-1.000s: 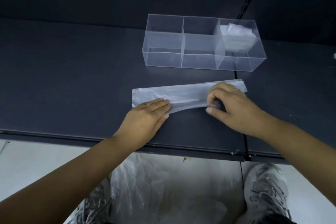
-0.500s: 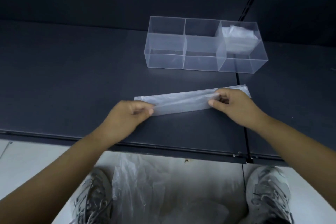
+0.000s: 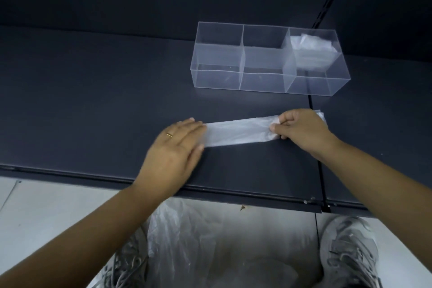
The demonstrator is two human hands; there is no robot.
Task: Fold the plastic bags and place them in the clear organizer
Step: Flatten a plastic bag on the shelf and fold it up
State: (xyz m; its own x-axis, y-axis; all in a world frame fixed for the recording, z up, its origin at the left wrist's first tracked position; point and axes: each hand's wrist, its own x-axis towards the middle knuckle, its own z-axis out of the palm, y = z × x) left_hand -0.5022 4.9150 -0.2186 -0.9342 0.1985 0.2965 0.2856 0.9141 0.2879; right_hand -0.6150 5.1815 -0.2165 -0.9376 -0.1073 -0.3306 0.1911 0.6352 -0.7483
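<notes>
A clear plastic bag (image 3: pixel 240 132) lies on the dark shelf, folded into a long narrow strip. My left hand (image 3: pixel 177 145) lies flat with straight fingers pressing the strip's left end. My right hand (image 3: pixel 301 130) pinches the strip near its right end, fingers curled over it; a bit of bag sticks out beyond the hand. Behind them stands the clear organizer (image 3: pixel 217 77) with three compartments. Its right compartment holds a folded plastic bag (image 3: pixel 311 51); the left and middle ones hold nothing.
The dark shelf (image 3: pixel 93 100) has a front edge close to my forearms and a seam running under the organizer's right part. On the floor below lies a heap of loose plastic bags (image 3: pixel 210 245) between two grey shoes (image 3: pixel 348 250).
The strip has been folded narrower. My left hand went from pinching the left end to pressing it flat. My right hand still holds the right end.
</notes>
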